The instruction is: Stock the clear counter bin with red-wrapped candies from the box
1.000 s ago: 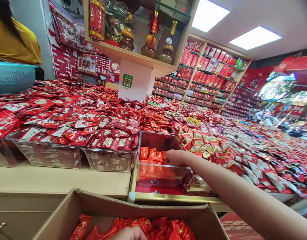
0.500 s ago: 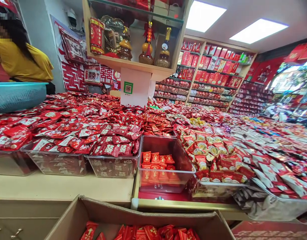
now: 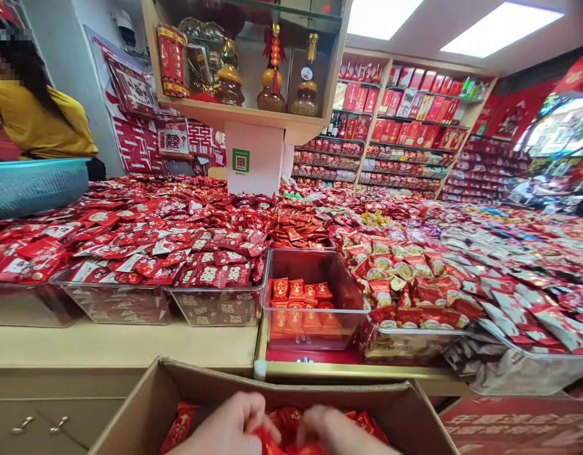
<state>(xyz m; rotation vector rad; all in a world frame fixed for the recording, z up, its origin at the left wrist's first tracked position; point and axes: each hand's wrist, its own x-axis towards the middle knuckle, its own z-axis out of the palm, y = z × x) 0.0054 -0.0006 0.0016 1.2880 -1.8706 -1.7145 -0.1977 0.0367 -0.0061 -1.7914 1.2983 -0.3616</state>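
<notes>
Both of my hands are down in the cardboard box (image 3: 144, 404) at the bottom of the view. My left hand (image 3: 227, 426) is closed on red candy packets (image 3: 282, 433) inside it. My right hand (image 3: 336, 433) is beside it, fingers curled into the same red packets. Straight ahead on the counter stands a clear plastic bin (image 3: 315, 297), mostly bare, with a low row of small red packets (image 3: 301, 292) along its front.
Clear bins heaped with red-wrapped sweets (image 3: 210, 265) cover the whole counter, left and right. A pillar with a QR sign (image 3: 241, 161) and a shelf of gourd ornaments stands behind. A person in a yellow top (image 3: 40, 120) stands at far left by a teal basket (image 3: 30, 186).
My right arm has drawn back from the clear bin, where it had reached a second ago. Both hands now show in the cardboard box, gripping red packets.
</notes>
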